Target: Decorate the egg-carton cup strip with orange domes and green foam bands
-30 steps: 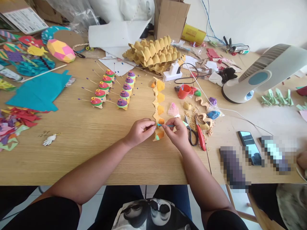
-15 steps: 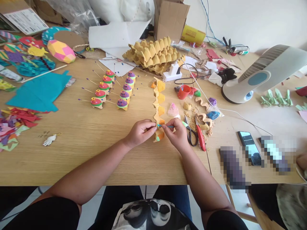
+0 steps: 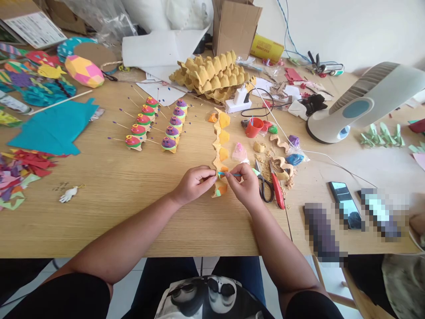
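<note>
- A wooden table (image 3: 109,190) spreads across most of the frame, its near edge running along the lower part.
- A white fan (image 3: 358,106) with a dark-rimmed base stands at the right of the frame.
- An open cardboard box (image 3: 237,29) stands at the top centre.
- Turquoise paper (image 3: 55,128) lies at the left of the frame, below a colourful faceted ball (image 3: 84,71).
- A stack of yellow egg trays (image 3: 209,73) sits in the upper centre, behind a white power strip (image 3: 237,105).
- The egg-carton strip (image 3: 223,153) lies just right of centre, running up and down the frame; its cups look orange, and pale green shows at its lower end.
- Two decorated strips, one with red tops (image 3: 141,125) and one with purple tops (image 3: 174,124), stand side by side left of centre, thin dark-tipped sticks poking out.
- The left hand (image 3: 198,184), at lower centre, has thumb and fingers pinched on the left edge of the egg-carton strip.
- The right hand (image 3: 245,182), across from it, grips a thin tool between thumb and fingertips.
- Black-handled scissors (image 3: 262,178) and a red-handled cutter (image 3: 278,191) lie just right of that hand.
- A red cup (image 3: 254,128) stands above them, right of centre.
- The thin blue stick (image 3: 223,173), the tool in the right hand, points leftward, its tip at a lower cup.
</note>
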The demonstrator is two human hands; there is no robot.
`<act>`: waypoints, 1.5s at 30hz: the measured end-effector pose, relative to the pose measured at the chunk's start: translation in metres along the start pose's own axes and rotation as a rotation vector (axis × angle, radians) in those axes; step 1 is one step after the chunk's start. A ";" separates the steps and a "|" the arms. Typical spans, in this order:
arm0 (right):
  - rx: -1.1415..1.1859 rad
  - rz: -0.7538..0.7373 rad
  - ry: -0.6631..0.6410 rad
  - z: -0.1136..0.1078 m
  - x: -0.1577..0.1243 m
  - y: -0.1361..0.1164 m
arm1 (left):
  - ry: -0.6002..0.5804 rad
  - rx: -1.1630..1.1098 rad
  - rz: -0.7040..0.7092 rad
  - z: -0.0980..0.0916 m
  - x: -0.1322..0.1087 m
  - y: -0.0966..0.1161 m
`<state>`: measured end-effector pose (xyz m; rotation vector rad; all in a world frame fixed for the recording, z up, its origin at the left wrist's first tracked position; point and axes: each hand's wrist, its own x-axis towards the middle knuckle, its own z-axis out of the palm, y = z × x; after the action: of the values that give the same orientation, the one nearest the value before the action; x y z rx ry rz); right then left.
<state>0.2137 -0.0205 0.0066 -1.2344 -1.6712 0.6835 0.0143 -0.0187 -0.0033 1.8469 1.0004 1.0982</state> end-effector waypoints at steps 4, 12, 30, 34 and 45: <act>0.064 0.058 -0.020 0.000 -0.001 -0.001 | -0.012 -0.001 0.003 0.001 0.000 -0.001; 0.078 0.060 -0.015 0.001 -0.001 -0.001 | -0.025 -0.005 -0.014 0.001 0.000 -0.001; -0.030 -0.039 -0.058 -0.002 0.001 -0.001 | -0.015 -0.113 -0.139 -0.002 0.000 -0.007; -0.079 -0.081 -0.060 -0.002 0.002 -0.001 | -0.014 -0.114 -0.139 -0.002 0.000 -0.007; -0.012 -0.045 -0.048 -0.003 -0.001 -0.002 | -0.036 -0.103 -0.118 -0.003 -0.001 -0.005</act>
<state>0.2152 -0.0220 0.0092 -1.1936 -1.7400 0.6811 0.0103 -0.0166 -0.0074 1.6979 1.0001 1.0228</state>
